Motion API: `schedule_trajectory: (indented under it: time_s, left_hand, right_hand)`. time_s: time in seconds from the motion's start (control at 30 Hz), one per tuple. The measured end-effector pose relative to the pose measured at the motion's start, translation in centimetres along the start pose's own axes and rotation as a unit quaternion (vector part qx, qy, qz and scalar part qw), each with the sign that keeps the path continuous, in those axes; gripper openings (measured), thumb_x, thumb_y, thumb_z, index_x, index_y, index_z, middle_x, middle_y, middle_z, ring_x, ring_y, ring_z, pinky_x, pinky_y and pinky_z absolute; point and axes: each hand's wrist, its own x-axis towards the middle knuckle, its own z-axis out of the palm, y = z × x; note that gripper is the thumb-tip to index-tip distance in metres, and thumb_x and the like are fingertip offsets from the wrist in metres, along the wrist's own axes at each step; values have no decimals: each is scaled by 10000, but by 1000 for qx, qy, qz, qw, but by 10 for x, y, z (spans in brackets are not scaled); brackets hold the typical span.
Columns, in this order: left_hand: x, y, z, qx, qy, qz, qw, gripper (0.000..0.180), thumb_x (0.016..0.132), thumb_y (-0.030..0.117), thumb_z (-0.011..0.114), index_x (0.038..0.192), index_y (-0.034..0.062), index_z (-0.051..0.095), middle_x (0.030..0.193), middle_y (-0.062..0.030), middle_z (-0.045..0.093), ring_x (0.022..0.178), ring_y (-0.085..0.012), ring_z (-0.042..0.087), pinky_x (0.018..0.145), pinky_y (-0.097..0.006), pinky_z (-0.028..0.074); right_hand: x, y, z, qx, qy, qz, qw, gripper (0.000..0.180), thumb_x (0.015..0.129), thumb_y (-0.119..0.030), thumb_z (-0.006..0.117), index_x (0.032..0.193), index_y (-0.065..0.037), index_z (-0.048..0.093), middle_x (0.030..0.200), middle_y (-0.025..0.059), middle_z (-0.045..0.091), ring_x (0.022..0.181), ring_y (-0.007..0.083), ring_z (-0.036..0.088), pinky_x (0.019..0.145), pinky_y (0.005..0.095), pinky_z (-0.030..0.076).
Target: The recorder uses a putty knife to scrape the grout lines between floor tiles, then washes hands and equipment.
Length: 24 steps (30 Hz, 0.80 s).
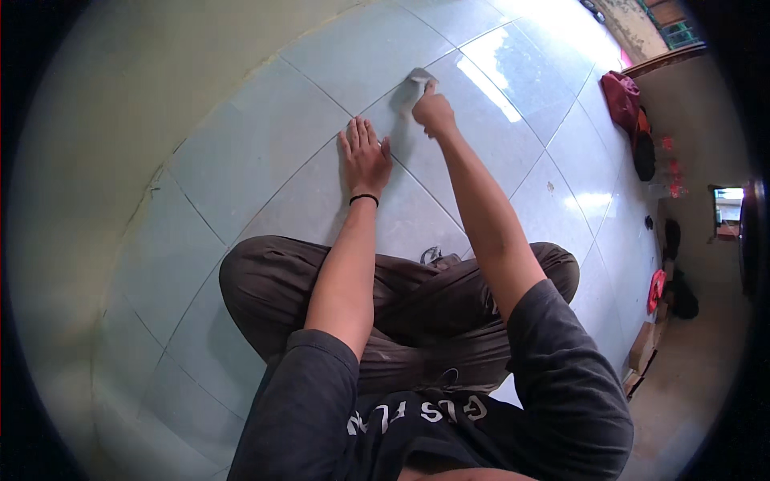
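Note:
I sit cross-legged on a pale tiled floor [265,144]. My left hand [365,156] lies flat on a tile, palm down, fingers spread, with a black band on the wrist. My right hand [433,112] reaches farther out and grips a small flat grey tool, like a scraper blade [419,78], pressed onto a grout line between tiles. The tool's handle is hidden inside my fist.
A pale wall [80,160] runs along the left side of the floor. At the right stand a red bag [622,96], dark items, a red object [656,289] and a cardboard box [642,349]. My crossed legs [401,305] fill the foreground.

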Motion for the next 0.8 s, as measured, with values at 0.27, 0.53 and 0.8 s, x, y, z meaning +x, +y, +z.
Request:
schedule_trajectory:
  time_s: [0.27,0.53,0.8]
  left_hand:
    - [-5,-10,-3,20,6,-4,1000,565,968,391,289,1351,-11,391,1433,-143,369,1362,-256,275,1132,-466,129]
    - [-9,-14,-4,28,-19,-5,999,563,977,402,284,1357,-1,383,1446,-142,341,1374,-245,248,1132,-458,135]
    - [-4,-13,-5,39,-21,6,999,556,979,398,287,1355,-1,382,1442,-142,347,1368,-251,258,1129,-458,143]
  right_hand:
    - [12,-23,-1,61,-57,-6,997,695,813,-72,376,1457,-26,121,940,213,630,613,277,655,506,350,554]
    - [40,-49,-32,75,-68,18,995,626,863,-100,374,1452,-32,172,819,153,659,556,231,638,499,336,527]
    - [32,-46,-33,114,-77,6,991,607,860,-92,372,1431,15,196,844,195,651,563,250,640,524,350,536]
